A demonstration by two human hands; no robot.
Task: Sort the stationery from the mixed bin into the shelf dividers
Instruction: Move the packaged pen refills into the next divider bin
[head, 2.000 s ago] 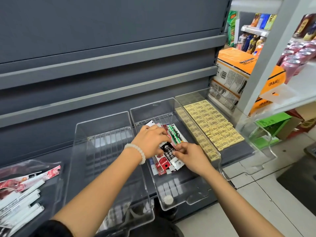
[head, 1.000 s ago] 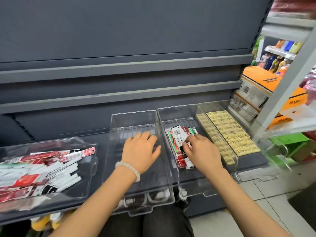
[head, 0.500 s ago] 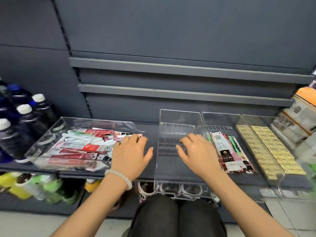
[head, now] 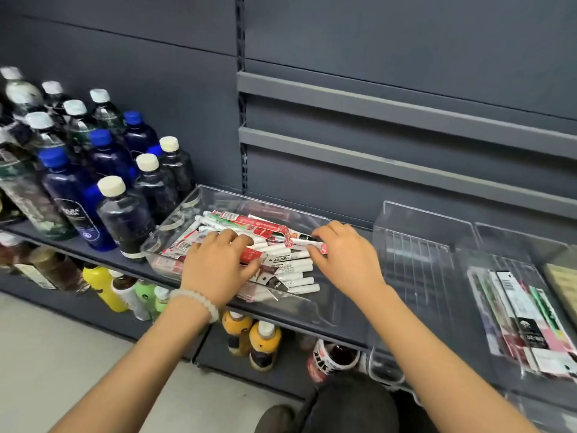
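Note:
The clear mixed bin [head: 175,219] stands on the grey shelf, heaped with white markers [head: 295,267] and red pen packets [head: 254,225]. My left hand [head: 215,267] reaches into the bin, its fingers and thumb curled round a red packet [head: 249,255]. My right hand [head: 343,257] is at the bin's right side and pinches the end of a white and red pen packet [head: 312,243]. To the right, the first clear divider [head: 415,248] holds nothing. The divider beyond it [head: 462,254] holds several flat pen packets [head: 524,314].
Dark and blue bottles [head: 118,210] crowd the shelf just left of the bin. Yellow and other bottles [head: 265,339] stand on the lower shelf under my arms. A third divider with yellowish items [head: 565,282] shows at the right edge.
Both hands have moved left, from the dividers into the mixed bin, and now grip packets there. The view has swung left, so the bottles show.

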